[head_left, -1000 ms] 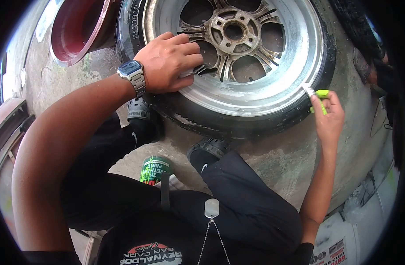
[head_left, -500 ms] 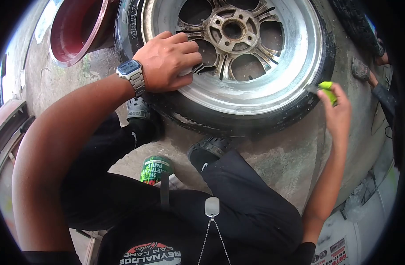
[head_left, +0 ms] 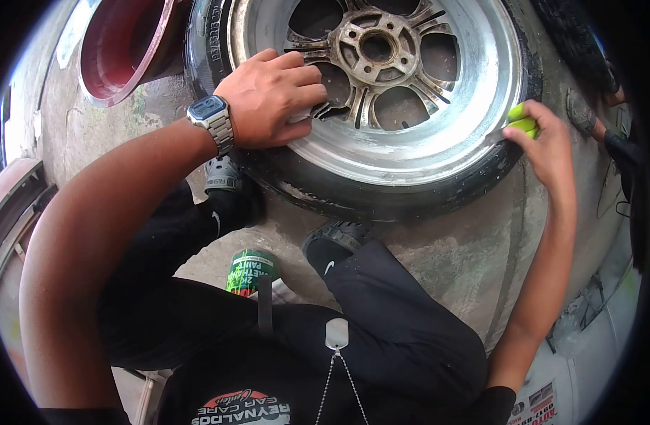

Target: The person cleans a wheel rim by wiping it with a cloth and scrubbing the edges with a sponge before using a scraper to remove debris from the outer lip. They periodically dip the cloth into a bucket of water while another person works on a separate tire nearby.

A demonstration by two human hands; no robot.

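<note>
A car wheel lies flat on the ground, its silver rim (head_left: 381, 159) surrounded by a black tire (head_left: 381, 202). My left hand (head_left: 272, 95), wearing a metal watch (head_left: 208, 110), rests at the rim's left side with fingers curled; a bit of something pale shows under them, and I cannot tell what it is. In my right hand (head_left: 548, 142) is a scraper (head_left: 521, 122) with a lime-green handle. Its grey blade reaches the rim's right edge, where the metal meets the tire.
A red wheel barrel (head_left: 91, 78) stands at upper left. Another tire (head_left: 569, 42) is at upper right, beside another person's foot (head_left: 582, 113). Between my legs sits a green paint can (head_left: 251, 269). My shoe (head_left: 332, 241) is just below the tire.
My right hand and the scraper have moved up slightly, the blade now lying over the rim's edge. My left hand stays in place.
</note>
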